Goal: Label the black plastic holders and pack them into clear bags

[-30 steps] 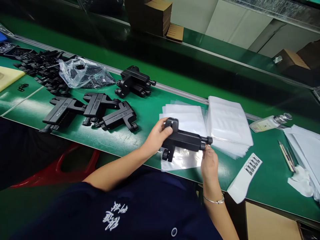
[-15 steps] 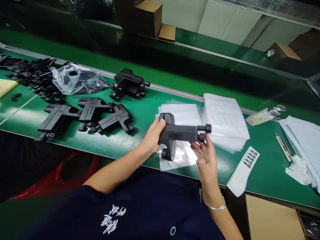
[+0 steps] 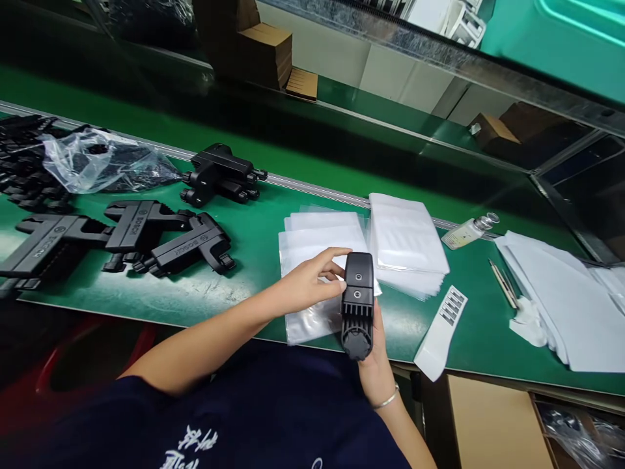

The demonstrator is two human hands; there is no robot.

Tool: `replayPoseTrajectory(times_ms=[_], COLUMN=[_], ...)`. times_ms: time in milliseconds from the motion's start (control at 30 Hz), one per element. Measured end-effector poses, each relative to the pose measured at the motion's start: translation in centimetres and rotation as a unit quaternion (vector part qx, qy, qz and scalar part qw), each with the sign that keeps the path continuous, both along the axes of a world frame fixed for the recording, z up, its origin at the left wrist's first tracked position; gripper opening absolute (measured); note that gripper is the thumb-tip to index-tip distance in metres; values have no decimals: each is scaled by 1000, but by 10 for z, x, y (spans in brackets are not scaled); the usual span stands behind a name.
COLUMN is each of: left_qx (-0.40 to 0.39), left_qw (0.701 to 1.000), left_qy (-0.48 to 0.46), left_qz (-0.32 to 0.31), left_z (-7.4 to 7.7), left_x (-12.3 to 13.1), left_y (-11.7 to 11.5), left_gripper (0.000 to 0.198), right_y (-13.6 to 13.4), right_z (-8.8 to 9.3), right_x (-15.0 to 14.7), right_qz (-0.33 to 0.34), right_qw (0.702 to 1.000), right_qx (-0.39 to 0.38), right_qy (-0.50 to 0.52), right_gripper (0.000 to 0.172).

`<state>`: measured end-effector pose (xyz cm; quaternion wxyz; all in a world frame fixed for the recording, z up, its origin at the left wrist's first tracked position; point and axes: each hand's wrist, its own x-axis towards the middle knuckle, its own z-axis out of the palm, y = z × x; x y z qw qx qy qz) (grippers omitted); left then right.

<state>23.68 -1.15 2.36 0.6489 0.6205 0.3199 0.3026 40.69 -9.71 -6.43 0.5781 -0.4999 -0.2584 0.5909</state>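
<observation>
Grip, right hand (image 3: 375, 366): clamped on the black bracket (image 3: 359, 286) from its lower right side; most of my fingers are hidden behind it.
Grip, left hand (image 3: 307, 283): thumb and index finger apart, tips at the left edge of the black bracket; whether they press on it, I cannot tell.
Black bracket, position: in front of me, end toward my view, 2 screws in line above a ribbed section and a round knob.
Right wrist: 1 bracelet (image 3: 389, 397).
Clear sleeves (image 3: 317, 244): spread on the green bench (image 3: 256, 277), partly covered in view by my left hand.
Sleeve stack (image 3: 407, 238): thicker, just to the right of the clear sleeves.
Bench, left: 3 lettered brackets (image 3: 134, 227) close together; behind them, 1 plastic bag (image 3: 114, 163) with dark parts inside; right of that, a bracket pile (image 3: 219, 169).
Bench, right: white bottle (image 3: 466, 233), label strip (image 3: 439, 335), slim tools (image 3: 502, 284), crumpled tissue (image 3: 528, 322) and white sheets (image 3: 569, 316).
Below bench edge: cardboard (image 3: 498, 423).
</observation>
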Motion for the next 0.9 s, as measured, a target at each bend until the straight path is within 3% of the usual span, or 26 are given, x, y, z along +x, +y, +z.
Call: replayPoseTrajectory(times_ms=[133,233,333,467,600,700,767,833,900], left_qx=[-4,7,28,108,157,58,-48,-164,-276], left_qw=[1000,999,999,989,980,996,996,977,948], left_qy=[10,30,34,56,91,19,-61,-131,-160], left_qz=[16,22,-1,-85,-82,-61,-41,-23,-4], left_z=[5,7,8,9,1,-9,-17,-25,-34], left_x=[8,10,4,-18,-39,-46,-46,-44,-41], left_y=[6,9,6,-6,-16,-18,-17,-18,-20], left_gripper=[30,26,43,90,74,71,82,92,88], right_y=[-4,-4,-3,-7,-15,-17,-14,-8,0], right_z=[-3,-4,-3,3,11,19,27,35,41], right_x=[3,4,5,18,36,44,44,41,35], right_qz=[31,56,19,-78,-67,10,45,54,43], right_qw=[999,998,999,991,964,962,966,970,976], right_qx=[-5,-1,12,106,200,190,188,182,163], right_qy=[-15,-12,27,4,-160,-195,-172,-153,-140], right_gripper=[49,51,49,50,73,82,82,70,54])
